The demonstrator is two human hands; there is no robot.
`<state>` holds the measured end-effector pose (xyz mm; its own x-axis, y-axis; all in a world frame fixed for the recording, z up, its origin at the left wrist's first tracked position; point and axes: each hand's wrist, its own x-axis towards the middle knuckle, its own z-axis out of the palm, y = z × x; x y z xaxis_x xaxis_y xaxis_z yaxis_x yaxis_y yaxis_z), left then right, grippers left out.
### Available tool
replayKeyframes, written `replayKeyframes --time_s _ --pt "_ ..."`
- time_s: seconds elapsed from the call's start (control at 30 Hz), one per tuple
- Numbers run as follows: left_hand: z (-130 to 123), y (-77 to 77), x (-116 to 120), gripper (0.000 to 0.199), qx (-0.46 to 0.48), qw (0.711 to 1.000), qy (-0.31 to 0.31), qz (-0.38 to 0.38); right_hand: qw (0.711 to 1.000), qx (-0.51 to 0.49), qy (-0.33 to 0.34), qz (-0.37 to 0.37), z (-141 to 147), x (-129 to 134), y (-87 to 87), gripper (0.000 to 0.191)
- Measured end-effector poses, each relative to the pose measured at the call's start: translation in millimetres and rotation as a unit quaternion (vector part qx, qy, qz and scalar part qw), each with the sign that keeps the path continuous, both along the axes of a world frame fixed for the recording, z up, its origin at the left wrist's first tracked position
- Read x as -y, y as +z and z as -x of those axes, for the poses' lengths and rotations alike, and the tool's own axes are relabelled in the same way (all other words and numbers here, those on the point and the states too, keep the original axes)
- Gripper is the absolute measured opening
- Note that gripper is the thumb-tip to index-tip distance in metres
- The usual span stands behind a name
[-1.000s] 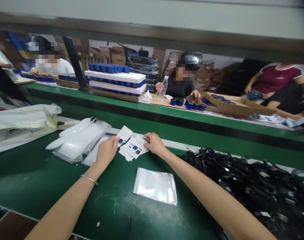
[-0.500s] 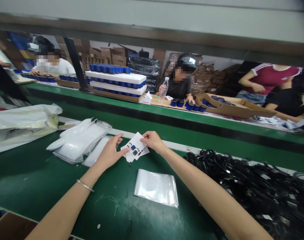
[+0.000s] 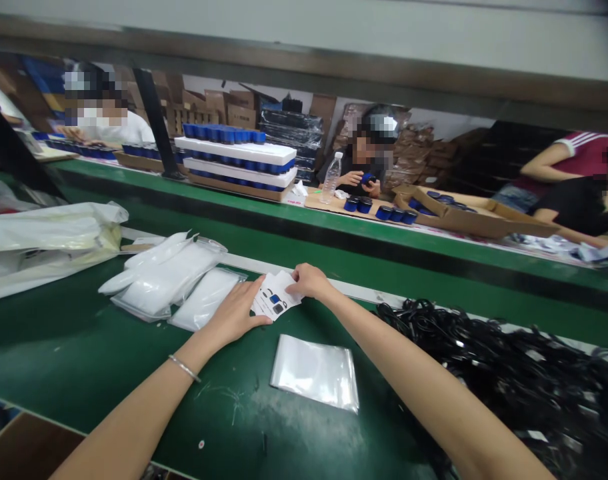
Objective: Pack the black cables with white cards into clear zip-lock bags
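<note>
Left hand (image 3: 233, 312) is laid open and nearly flat, its fingertips (image 3: 247, 295) set against the lower-left edge of a small stack of printed cards (image 3: 275, 298). Right hand (image 3: 309, 280) is closed on the upper-right corner, gripped between thumb and fingers. Stack's long axis is slanted between both hands, above a green tabletop (image 3: 84, 353); a clear zip bag (image 3: 314, 372) is placed below.
</note>
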<state>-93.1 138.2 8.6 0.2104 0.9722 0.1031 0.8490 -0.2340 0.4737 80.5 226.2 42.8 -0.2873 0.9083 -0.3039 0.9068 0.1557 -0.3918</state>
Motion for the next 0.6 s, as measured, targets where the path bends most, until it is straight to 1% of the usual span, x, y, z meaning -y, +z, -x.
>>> replayKeyframes --time_s 0.1,0.23,0.33,0.43,0.6 --pt "1 -0.9 0 0.083 -0.003 1.000 -0.003 -0.001 1.000 -0.009 0.000 0.008 -2 -1 4.8 0.028" --pt "4 -3.7 0 0.086 0.000 1.000 -0.009 -0.002 0.999 -0.044 -0.015 0.018 -15 -11 7.1 0.028" --pt "5 -4.8 -1 0.086 0.003 1.000 -0.010 -0.002 0.995 -0.084 -0.034 0.028 -27 -19 4.9 0.029" --pt "4 -4.2 -1 0.088 0.002 1.000 -0.001 0.000 0.989 -0.130 -0.053 0.048 -35 -21 1.5 0.029" --pt "3 -0.3 1 0.094 -0.013 1.000 0.023 0.005 0.976 -0.185 -0.063 0.093 -28 -10 -8.3 0.028"
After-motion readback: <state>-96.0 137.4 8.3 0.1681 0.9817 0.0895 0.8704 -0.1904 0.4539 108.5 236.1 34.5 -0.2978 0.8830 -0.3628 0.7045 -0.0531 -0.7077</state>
